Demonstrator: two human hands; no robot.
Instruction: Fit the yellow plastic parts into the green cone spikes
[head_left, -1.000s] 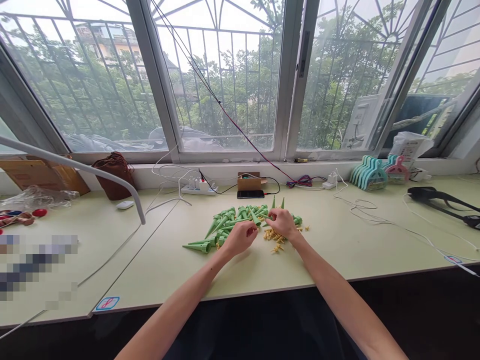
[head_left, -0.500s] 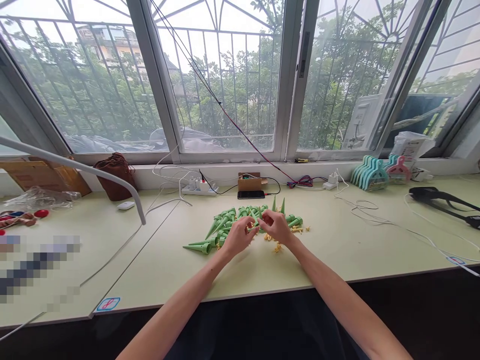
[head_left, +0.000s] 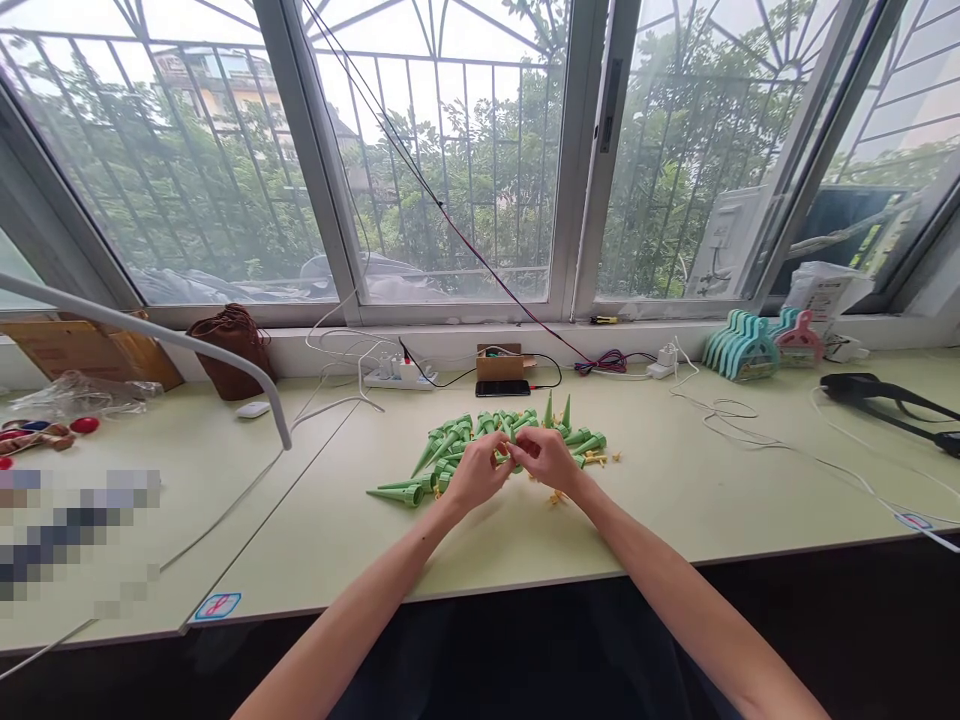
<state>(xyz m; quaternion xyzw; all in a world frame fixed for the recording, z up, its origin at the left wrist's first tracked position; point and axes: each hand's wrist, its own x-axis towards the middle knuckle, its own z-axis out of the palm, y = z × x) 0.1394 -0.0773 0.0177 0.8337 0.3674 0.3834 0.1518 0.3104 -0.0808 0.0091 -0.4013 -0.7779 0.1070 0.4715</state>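
My left hand is closed around a green plastic watering spike, whose pointed tip shows between the fingers. Touching it from the other side, my right hand has its fingertips pinched together; whatever lies between them is hidden. Around and behind both hands spreads a pile of green watering spikes, most lying on their sides. Two spikes stand upright beyond my right hand. Small yellow plastic pieces lie scattered beside and below that hand.
A black phone lies before a small cardboard box at the back. A power strip stands left of them. Blue hangers and dark glasses are at right. A white lamp arm reaches in from the left.
My right hand has moved slightly left and down, so its fingertips now meet my left hand at the spike. The pile looks the same.
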